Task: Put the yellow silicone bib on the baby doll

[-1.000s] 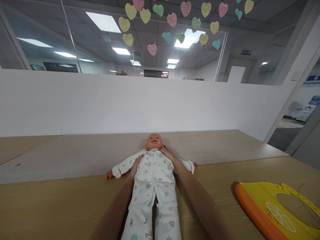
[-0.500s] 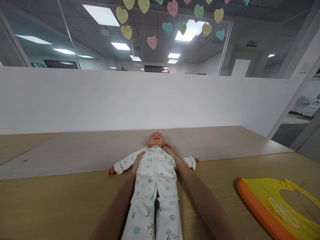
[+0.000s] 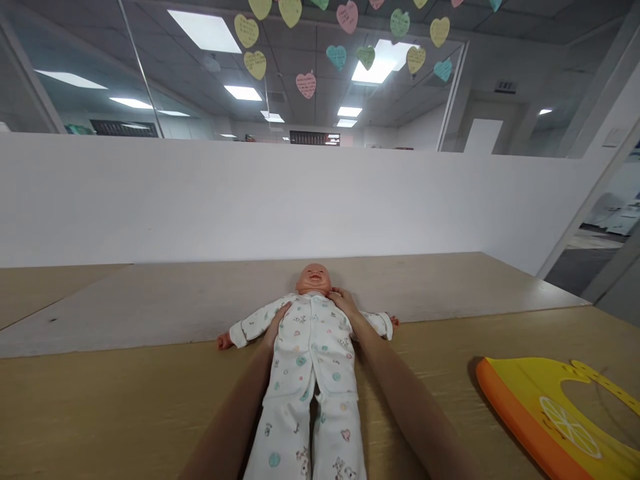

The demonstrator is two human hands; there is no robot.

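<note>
A baby doll (image 3: 307, 347) in white printed pyjamas lies on its back on a wooden table (image 3: 125, 400), head pointing away from me, arms spread out. My left hand (image 3: 276, 324) clasps the doll's side at its chest under the arm. My right hand (image 3: 343, 301) lies at the doll's shoulder, fingers up against the neck just below the chin. Both forearms run alongside the doll's body and legs.
A yellow and orange silicone bib (image 3: 560, 417) lies on the table at the right. A lighter raised table (image 3: 150, 300) runs behind the doll, backed by a white partition wall (image 3: 250, 200). Paper hearts (image 3: 305, 85) hang from the ceiling.
The view has tilted slightly, so the doll and bib sit a little higher and further right in frame. Both hands stay in the same places on the doll.
</note>
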